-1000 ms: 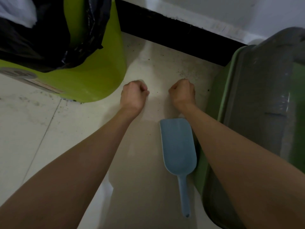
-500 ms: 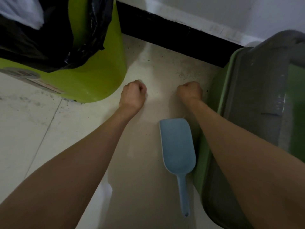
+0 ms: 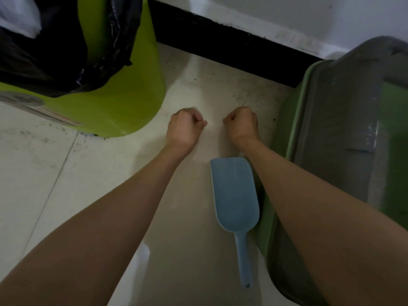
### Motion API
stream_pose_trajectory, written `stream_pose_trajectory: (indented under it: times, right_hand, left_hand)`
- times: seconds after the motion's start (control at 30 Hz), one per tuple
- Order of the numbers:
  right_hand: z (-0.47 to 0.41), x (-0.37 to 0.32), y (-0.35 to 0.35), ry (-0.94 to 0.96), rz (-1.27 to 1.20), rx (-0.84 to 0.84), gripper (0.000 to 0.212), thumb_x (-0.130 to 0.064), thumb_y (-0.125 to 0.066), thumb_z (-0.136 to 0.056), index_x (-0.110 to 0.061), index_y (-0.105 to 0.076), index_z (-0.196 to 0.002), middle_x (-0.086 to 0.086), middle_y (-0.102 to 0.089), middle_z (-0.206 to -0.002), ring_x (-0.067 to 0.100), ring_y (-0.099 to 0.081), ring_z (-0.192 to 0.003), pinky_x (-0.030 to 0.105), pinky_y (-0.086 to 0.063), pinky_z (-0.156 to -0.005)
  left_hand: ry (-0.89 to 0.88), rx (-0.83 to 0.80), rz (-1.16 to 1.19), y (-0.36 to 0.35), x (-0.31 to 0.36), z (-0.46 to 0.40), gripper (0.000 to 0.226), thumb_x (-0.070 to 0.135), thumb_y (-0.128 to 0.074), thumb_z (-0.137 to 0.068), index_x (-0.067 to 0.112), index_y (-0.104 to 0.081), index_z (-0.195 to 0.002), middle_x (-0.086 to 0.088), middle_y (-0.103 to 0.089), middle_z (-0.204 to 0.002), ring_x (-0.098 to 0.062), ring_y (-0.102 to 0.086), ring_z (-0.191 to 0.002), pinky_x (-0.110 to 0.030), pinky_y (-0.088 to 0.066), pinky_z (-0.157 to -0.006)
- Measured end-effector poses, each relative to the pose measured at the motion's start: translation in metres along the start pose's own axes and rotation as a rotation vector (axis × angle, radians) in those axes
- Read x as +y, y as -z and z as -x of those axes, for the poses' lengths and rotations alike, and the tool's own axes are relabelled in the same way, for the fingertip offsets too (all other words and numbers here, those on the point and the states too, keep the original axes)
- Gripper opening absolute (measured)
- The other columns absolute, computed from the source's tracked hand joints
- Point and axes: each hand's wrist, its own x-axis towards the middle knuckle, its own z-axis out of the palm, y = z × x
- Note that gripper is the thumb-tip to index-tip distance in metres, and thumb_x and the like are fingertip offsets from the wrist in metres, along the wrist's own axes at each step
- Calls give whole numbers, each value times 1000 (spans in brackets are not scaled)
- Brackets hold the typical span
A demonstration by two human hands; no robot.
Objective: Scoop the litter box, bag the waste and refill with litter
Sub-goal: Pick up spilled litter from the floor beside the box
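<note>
Blue scoop (image 3: 235,193): lying flat on the pale tiled floor (image 3: 55,173), handle pointing toward the person, its right edge just beside the litter box; nothing is touching it.

Litter box (image 3: 344,138): green tray with a grey upper rim, sitting to the right of the scoop, reaching back to the black skirting (image 3: 220,40).

Left hand (image 3: 184,128): hovering or resting beyond the scoop and to its left, fingers curling into a fist, gripping nothing.

Right hand (image 3: 242,125): lying just beyond the scoop's open end, clenching likewise with nothing in it; its forearm is passing over the scoop's right edge and along the litter box wall. The two fists are facing each other, near but apart.

Lime-green bin (image 3: 123,100): standing well to the left of the scoop and further back, a black bag (image 3: 66,51) lining it and hanging over its rim.
</note>
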Motion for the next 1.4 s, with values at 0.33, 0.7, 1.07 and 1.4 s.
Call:
stream_pose_trajectory:
  times: [0.33, 0.7, 1.07, 1.4]
  right_hand:
    - [-2, -3, 5, -159, -134, -28, 26, -9, -49, -93, 0, -63, -72, 6, -57, -73, 16, -51, -75, 12, -36, -53]
    - [7, -29, 27, -411, -856, -31, 26, -8, -54, -91, -7, -46, -66, 4, -44, -61, 13, -39, -51, 24, -33, -48]
    - [29, -27, 10, -482, -957, -3, 26, 2, -50, -87, -5, -51, -62, 6, -49, -59, 15, -42, -50, 23, -34, -46]
    - [36, -5, -5, 3, -35, 21, 28, 1, -39, -93, -3, -67, -89, 9, -66, -91, 23, -61, -93, 24, -45, -73]
  left_hand:
    - [-85, -24, -162, -4, 7, -1, 18, 13, -53, -91, 4, -67, -98, -16, -65, -106, -30, -61, -96, -34, -47, -81]
    - [137, 57, 185, 11, 11, 10, 20, 13, -51, -88, 2, -67, -87, -12, -66, -88, -24, -59, -85, -22, -39, -71]
    - [472, 87, 920, 44, -28, 49, 21, -5, -51, -84, 8, -53, -67, -8, -53, -62, -14, -49, -54, -18, -41, -50]
    - [474, 49, 833, 36, -24, 61, 23, 2, -50, -89, 14, -54, -70, -4, -53, -62, -13, -47, -55, -19, -41, -52]
